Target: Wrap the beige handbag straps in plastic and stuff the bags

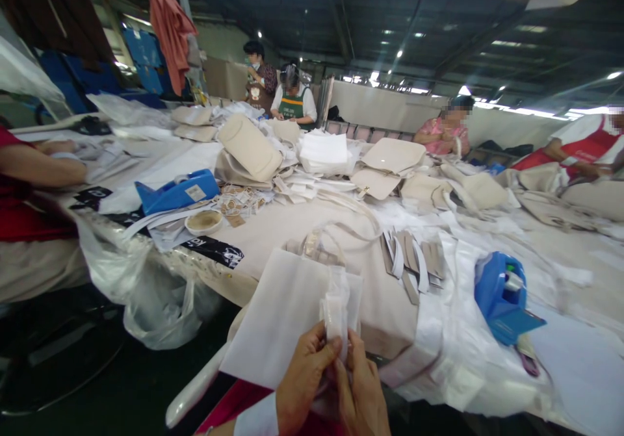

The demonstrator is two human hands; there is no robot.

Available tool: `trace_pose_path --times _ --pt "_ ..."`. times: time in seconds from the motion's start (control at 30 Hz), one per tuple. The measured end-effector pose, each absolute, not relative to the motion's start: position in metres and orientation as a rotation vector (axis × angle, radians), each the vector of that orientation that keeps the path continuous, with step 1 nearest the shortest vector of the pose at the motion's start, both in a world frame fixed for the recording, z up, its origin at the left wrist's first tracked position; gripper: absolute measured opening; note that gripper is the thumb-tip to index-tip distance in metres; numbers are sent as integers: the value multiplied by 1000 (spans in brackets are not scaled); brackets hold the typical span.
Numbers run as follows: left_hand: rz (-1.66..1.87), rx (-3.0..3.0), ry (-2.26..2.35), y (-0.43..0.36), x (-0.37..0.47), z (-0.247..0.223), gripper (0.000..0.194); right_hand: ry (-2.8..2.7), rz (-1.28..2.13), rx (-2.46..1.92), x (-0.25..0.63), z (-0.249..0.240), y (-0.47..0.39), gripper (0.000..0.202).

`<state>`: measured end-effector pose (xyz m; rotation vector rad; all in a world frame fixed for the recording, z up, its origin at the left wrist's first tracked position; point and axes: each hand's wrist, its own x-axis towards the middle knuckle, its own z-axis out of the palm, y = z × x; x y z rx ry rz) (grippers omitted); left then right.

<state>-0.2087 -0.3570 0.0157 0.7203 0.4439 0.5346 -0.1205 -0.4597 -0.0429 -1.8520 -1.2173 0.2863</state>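
Both of my hands meet at the table's near edge around a narrow strip wrapped in clear plastic [335, 316]. My left hand [303, 374] pinches it with the thumb on top. From the other side, my right hand [361, 384] grips its lower end, the fingertips partly hidden. Under the strip lies a white sheet [273, 319], slanting past the table edge. A beige strap [363, 218] with clear wrapping at its end curves away just beyond the sheet.
Blue tape dispensers [502, 296] [182, 189] stand right and left. Grey-beige strips [412, 257] lie right of the strap. Beige bag pieces [251, 147] and white sheets [324, 150] pile up behind. A plastic bag [160, 299] hangs at left. Several co-workers sit or stand around the table.
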Motion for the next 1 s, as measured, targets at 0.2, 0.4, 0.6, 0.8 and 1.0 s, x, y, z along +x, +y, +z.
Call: trace_pose_path --times 0.2,0.4,0.6,0.8,1.0 --pt "488 715 438 -357 -209 8 39 -1336 97 -1964 -99 16 -460 35" --pt "392 723 446 -356 -213 11 46 -1213 345 -1757 -98 74 -416 38" --pt "294 788 476 -344 -230 45 40 -1138 674 -1801 -100 91 -381 38" --pt "208 780 492 -342 -242 42 38 -984 935 -1671 -98 86 -377 31" --pt "216 786 486 -345 -239 29 38 -893 963 -1654 -98 80 -382 34"
